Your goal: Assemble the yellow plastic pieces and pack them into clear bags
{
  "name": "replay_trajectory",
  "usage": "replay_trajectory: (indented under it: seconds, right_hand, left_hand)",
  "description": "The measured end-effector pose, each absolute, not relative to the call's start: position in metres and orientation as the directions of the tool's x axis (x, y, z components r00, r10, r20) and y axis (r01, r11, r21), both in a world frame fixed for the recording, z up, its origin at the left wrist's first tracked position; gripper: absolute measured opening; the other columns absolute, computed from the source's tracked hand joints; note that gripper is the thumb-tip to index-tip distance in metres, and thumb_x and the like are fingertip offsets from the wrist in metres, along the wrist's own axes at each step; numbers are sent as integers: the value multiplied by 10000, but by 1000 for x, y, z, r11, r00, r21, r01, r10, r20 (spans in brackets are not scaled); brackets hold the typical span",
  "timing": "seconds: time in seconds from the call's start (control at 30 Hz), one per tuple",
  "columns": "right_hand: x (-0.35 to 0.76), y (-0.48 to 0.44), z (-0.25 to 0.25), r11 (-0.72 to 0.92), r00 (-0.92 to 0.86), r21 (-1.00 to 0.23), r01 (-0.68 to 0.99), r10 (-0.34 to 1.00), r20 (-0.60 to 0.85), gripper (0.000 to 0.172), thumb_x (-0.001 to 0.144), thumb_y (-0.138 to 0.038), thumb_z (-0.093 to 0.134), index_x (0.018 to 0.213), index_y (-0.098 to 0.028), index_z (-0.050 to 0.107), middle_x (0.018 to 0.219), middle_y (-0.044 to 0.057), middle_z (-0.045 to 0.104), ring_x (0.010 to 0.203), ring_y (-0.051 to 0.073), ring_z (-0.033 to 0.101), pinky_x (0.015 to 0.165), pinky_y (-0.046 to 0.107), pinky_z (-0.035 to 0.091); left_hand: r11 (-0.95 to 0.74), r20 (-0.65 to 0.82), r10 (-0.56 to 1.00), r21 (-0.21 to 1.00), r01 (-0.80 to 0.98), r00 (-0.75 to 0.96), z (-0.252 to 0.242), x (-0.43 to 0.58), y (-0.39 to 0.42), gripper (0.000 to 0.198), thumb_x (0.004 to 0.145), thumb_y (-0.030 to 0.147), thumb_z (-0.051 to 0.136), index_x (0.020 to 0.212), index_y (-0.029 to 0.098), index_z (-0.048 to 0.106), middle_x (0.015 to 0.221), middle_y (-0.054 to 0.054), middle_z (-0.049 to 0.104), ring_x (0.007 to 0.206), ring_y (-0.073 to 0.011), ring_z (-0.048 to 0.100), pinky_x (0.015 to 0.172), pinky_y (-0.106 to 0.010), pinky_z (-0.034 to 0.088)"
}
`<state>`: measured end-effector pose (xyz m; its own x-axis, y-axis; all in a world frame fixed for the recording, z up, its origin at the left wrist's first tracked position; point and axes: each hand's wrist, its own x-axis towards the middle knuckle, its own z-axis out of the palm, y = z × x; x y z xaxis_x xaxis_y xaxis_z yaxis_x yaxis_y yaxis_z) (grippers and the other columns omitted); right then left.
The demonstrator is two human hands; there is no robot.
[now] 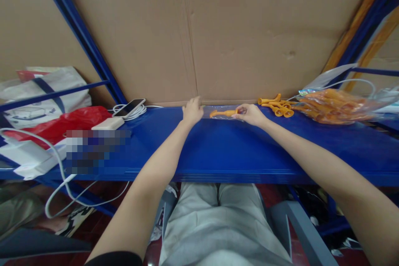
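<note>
An orange plastic part (222,113), slim with a curved left end and a wider right end, lies sideways between my hands near the back of the blue shelf. Clear plastic film, seemingly a small bag (207,113), surrounds it. My right hand (251,115) pinches the wide end of the part, with thumb and fingertips together. At the film's left edge, my left hand (192,111) is closed with fingers bent, apparently gripping the film; its fingertips are partly hidden. To the right of my right hand lie several loose orange parts (277,106) with funnel-like ends.
A clear bag full of orange parts (336,106) lies on the right. On the left are a phone (129,108) on a coiled white cable, a red bag (77,120), a power strip (40,162) and cables. A cardboard sheet (249,33) stands behind the blue shelf (237,149).
</note>
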<state>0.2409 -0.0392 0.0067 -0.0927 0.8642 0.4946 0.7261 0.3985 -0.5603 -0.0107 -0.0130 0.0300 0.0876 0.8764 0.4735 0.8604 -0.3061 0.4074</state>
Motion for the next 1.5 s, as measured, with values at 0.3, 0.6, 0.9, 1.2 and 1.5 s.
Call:
replay_trajectory:
  seconds: [0.3,0.6,0.9,1.2,1.5]
  right_hand:
    - [242,-38,7,371,-65,-605,704,882,466,274,704,-374,802,839,-151,717,780,60,731,701,177,677,685,293,554]
    - [247,-35,8,375,-82,-649,662,897,435,296,682,-392,824,788,-142,708,770,58,726,736,202,691,696,310,571]
    - [242,-55,24,107,-44,-939,328,994,97,275,678,-273,874,745,-154,636,696,71,701,644,181,700,671,331,629]
    - [235,-52,14,181,-50,-945,273,983,174,306,676,-188,858,759,-181,563,733,7,644,550,103,617,599,296,615]
    - [228,-51,8,216,-115,-949,231,974,193,398,573,-212,922,767,-158,579,734,-4,649,563,107,625,630,309,610]
  left_hand:
    - [110,-67,994,770,629,-91,29,-41,10,226,869,147,525,998,86,700,776,-119,756,548,-142,645,455,-210,382]
    - [45,-75,996,866,497,40,29,-21,0,195,913,121,507,1036,89,654,779,-68,747,429,-48,553,401,-159,319]
    - [20,-74,993,863,505,87,30,-19,-3,199,872,38,497,998,101,638,825,-65,759,426,-46,563,400,-163,312]
    - [-6,-89,981,875,485,172,34,-16,-10,173,816,49,557,946,117,649,820,-65,765,466,-61,607,418,-152,344]
    - [14,-114,971,907,422,212,34,-14,-12,218,833,32,517,978,122,652,771,-67,762,460,-82,629,415,-154,351]
